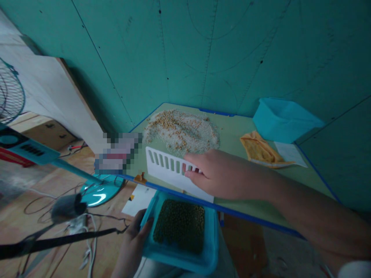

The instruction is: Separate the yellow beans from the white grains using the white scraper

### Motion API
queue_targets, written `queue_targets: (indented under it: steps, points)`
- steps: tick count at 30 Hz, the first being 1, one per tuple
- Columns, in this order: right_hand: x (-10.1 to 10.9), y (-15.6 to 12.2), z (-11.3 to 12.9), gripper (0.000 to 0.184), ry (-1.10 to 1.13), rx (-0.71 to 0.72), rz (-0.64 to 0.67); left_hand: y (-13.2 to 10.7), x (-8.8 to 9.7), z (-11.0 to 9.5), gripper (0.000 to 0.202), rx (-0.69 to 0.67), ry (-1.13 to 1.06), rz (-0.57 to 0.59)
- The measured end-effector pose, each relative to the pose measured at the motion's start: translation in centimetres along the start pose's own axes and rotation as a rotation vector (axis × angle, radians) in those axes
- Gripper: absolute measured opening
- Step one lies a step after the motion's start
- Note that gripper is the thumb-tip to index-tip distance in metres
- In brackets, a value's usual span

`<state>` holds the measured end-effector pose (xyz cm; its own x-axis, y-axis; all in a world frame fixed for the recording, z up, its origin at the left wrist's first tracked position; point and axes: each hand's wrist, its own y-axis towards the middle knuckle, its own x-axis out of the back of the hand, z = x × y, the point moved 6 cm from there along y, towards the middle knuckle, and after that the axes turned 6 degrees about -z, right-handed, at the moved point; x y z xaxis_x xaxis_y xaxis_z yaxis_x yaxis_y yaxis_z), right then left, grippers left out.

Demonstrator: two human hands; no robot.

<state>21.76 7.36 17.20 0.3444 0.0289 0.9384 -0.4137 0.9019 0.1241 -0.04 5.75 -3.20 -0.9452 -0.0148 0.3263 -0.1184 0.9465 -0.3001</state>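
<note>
Two hands at the near edge of the table [237, 135]: the right hand [214, 173] pinches the right end of the white slotted board [169, 172], whose long axis runs along that edge. The grain heap [182, 131] lies just beyond the board, toward the far left corner. The left hand [135, 237] clasps the left wall of the blue tub [213, 235] of green beans, below the edge.

Blurring, hiding, cutting off.
Pixelating a patch [117, 152] by the table's [232, 139] left edge; cropping the fan [10, 94]; hiding right hand [214, 173] fingertips behind the board [166, 168], left hand [131, 239] fingers under the tub [210, 253].
</note>
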Motion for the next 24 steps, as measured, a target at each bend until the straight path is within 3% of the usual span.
queue_targets:
  steps: [4,8,17,24]
  points:
    - [-0.2,-0.3,0.4,0.018,-0.018,0.004,-0.003,-0.3,-0.2,-0.3,0.027,0.021,-0.029,-0.027]
    - [-0.4,-0.8,1.5,0.017,-0.052,0.109,0.015,-0.5,-0.1,-0.4,0.021,0.032,-0.103,-0.095]
    - [0.1,-0.4,0.6,0.018,-0.025,0.078,0.014,-0.4,-0.2,-0.9,0.023,-0.005,-0.008,-0.008]
    - [3.9,-0.8,-2.8,0.019,-0.205,-0.099,-0.195,0.4,0.2,0.7,0.022,-0.004,-0.008,-0.014]
